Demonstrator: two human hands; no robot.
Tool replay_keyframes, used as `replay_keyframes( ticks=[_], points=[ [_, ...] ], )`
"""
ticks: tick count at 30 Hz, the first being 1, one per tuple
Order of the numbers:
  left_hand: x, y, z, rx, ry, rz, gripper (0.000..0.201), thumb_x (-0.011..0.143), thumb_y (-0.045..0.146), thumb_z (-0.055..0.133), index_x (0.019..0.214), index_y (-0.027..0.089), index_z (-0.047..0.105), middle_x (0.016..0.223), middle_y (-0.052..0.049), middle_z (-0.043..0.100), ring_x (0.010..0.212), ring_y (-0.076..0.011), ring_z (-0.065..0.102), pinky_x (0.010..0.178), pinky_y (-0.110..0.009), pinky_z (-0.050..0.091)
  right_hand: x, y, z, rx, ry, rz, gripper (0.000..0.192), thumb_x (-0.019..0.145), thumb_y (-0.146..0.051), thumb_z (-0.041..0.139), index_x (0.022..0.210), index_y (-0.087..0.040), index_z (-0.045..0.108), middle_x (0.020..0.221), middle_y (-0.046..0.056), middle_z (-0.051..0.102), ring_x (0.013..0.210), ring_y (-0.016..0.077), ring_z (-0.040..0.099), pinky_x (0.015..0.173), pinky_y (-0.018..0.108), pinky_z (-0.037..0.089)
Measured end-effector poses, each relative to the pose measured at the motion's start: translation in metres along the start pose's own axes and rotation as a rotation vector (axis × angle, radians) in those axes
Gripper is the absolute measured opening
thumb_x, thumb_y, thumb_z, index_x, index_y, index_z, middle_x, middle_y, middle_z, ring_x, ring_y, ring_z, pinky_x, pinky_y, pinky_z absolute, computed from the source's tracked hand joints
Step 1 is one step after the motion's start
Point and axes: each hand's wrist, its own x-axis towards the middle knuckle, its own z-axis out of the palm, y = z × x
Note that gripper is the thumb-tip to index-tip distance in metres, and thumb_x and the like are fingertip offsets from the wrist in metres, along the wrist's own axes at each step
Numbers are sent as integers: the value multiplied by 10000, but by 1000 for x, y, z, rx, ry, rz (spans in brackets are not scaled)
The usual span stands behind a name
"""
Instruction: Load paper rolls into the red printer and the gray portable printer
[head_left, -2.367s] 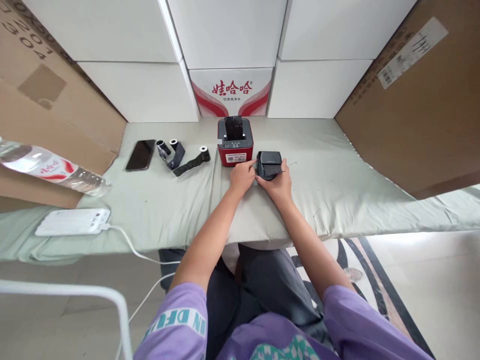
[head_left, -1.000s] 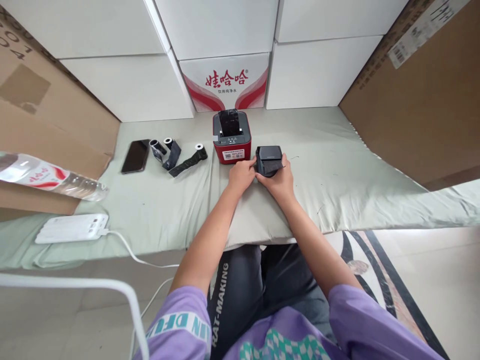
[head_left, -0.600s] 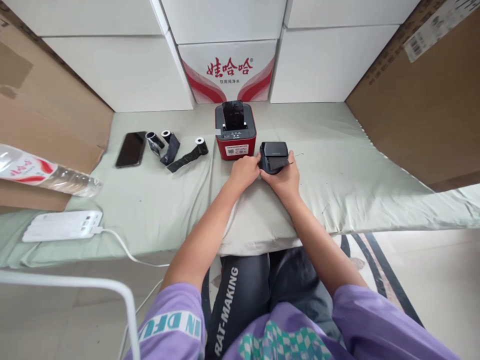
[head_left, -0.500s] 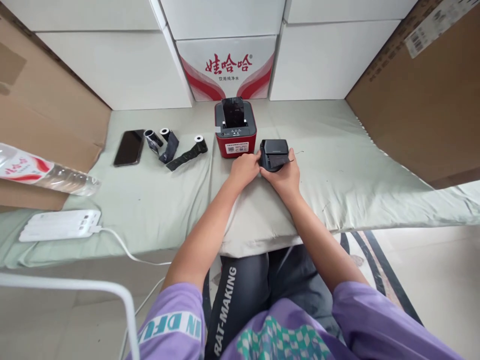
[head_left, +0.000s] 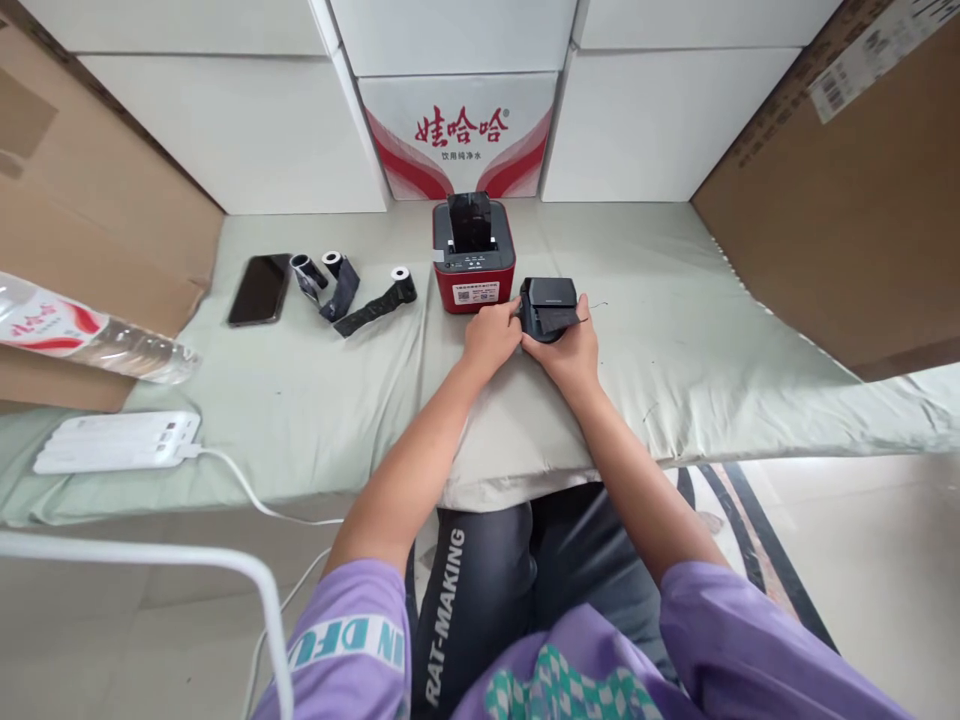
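Note:
A small black portable printer stands just right of the red printer, with a short black paper strip sticking out of its front. My right hand cups it from the front and right, thumb along the near edge. At its left side, the closed fingers of my left hand grip the edge; their tips are partly hidden. The larger red and black printer sits behind my left hand, a dark sheet standing up from its top.
Left of the red printer lie several partly unrolled black paper rolls and a phone. A power bank with a white cable, a water bottle and a white bent tube are farther left. Cardboard boxes flank the cloth-covered surface.
The view has shifted slightly. Both hands keep their places at the small black printer, and the objects around them stay as they were.

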Motion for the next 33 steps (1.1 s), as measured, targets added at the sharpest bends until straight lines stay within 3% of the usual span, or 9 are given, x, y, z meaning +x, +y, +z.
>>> replay_keyframes(
  ticks=[6, 11, 14, 24, 30, 33],
  points=[
    [-4, 3, -2, -16, 59, 16, 523, 955, 200, 486, 1436, 286, 671, 1254, -93, 780, 1183, -282, 710, 1012, -378, 536, 1, -1, -1, -17, -20, 24, 1301, 614, -542, 862, 1630, -103, 178, 1543, 273, 492, 1443, 423, 510, 1146, 563, 478],
    [0, -4, -4, -120, -8, 6, 524, 927, 166, 476, 1389, 258, 704, 1358, -57, 739, 1250, -238, 686, 1036, -333, 520, 1, -3, -1, -37, -34, 26, 1300, 624, -505, 864, 1633, -78, 164, 1552, 284, 480, 1453, 412, 506, 1157, 538, 475],
    [2, -5, -6, -129, -38, -15, 517, 930, 179, 485, 1388, 276, 702, 1383, -60, 724, 1294, -257, 664, 1034, -358, 516, 1, -6, -1, -42, -27, 28, 1288, 620, -497, 864, 1631, -80, 184, 1548, 283, 486, 1448, 419, 507, 1159, 545, 469],
    [-4, 3, -2, -14, -9, -100, 471, 970, 250, 491, 1373, 362, 708, 1246, -59, 784, 1190, -289, 705, 976, -403, 534, 0, -5, 1, -42, 7, 1, 1366, 650, -594, 839, 1668, -139, 50, 1510, 268, 528, 1379, 435, 563, 1080, 577, 513],
    [-6, 6, 1, 38, 19, -122, 384, 939, 220, 506, 1145, 264, 827, 1123, -116, 805, 1111, -315, 728, 934, -398, 544, 0, -4, 2, -40, 4, 17, 1400, 639, -621, 848, 1665, -124, 35, 1488, 268, 539, 1380, 436, 560, 1082, 570, 514],
    [-5, 5, 2, 36, 17, -117, 387, 940, 220, 499, 1145, 263, 824, 1147, -110, 801, 1121, -310, 726, 946, -397, 544, 0, -1, 3, -47, 15, 6, 1381, 640, -629, 852, 1658, -129, 63, 1486, 269, 538, 1370, 435, 564, 1078, 578, 515]
  ],
)
